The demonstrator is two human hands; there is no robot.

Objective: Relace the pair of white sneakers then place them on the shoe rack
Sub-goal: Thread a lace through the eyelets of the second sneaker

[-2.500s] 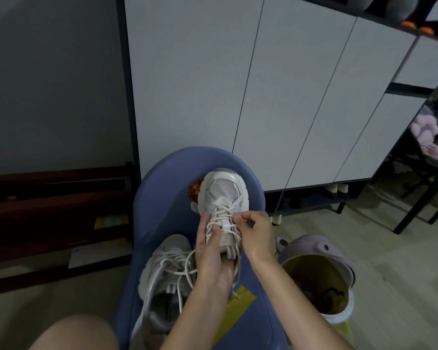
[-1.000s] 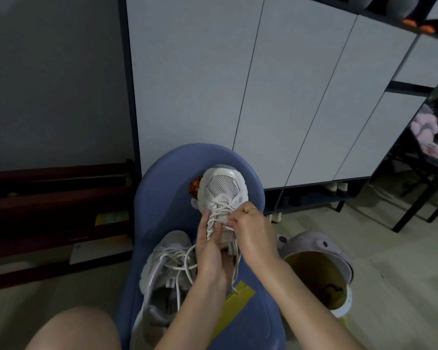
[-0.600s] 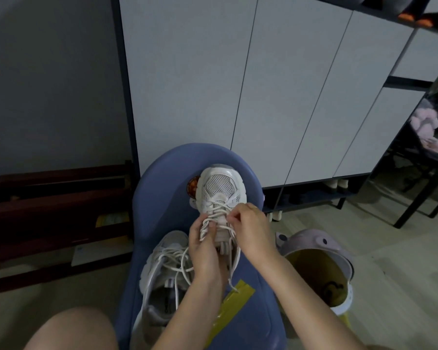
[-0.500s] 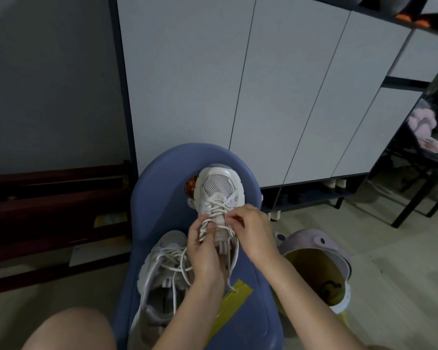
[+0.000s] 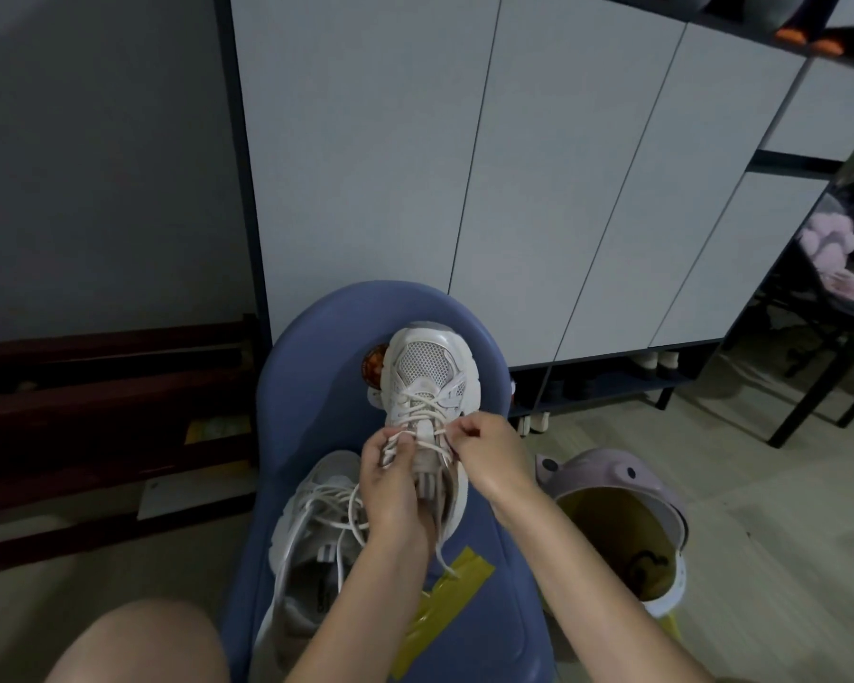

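Note:
One white sneaker [image 5: 427, 372] stands toe-away on a blue seat [image 5: 311, 367], its lace crossed over the lower eyelets. My left hand [image 5: 390, 478] pinches the lace at the shoe's left side, about mid-tongue. My right hand [image 5: 489, 453] pinches the lace at the right side, level with the left. A loose lace end [image 5: 442, 559] hangs down toward me. The second white sneaker [image 5: 311, 529] lies to the left, nearer me, with slack laces piled on it.
A dark wooden rack [image 5: 104, 411] stands low at the left. White cabinet doors [image 5: 514, 165] rise behind the seat. A pink bin [image 5: 617, 515] sits on the floor at the right. Yellow tape [image 5: 444, 603] marks the seat. My knee [image 5: 139, 643] is at lower left.
Both hands stayed on the far sneaker's lace, shifting slightly up the eyelets and apart, drawing the lace sideways. The near sneaker has not moved.

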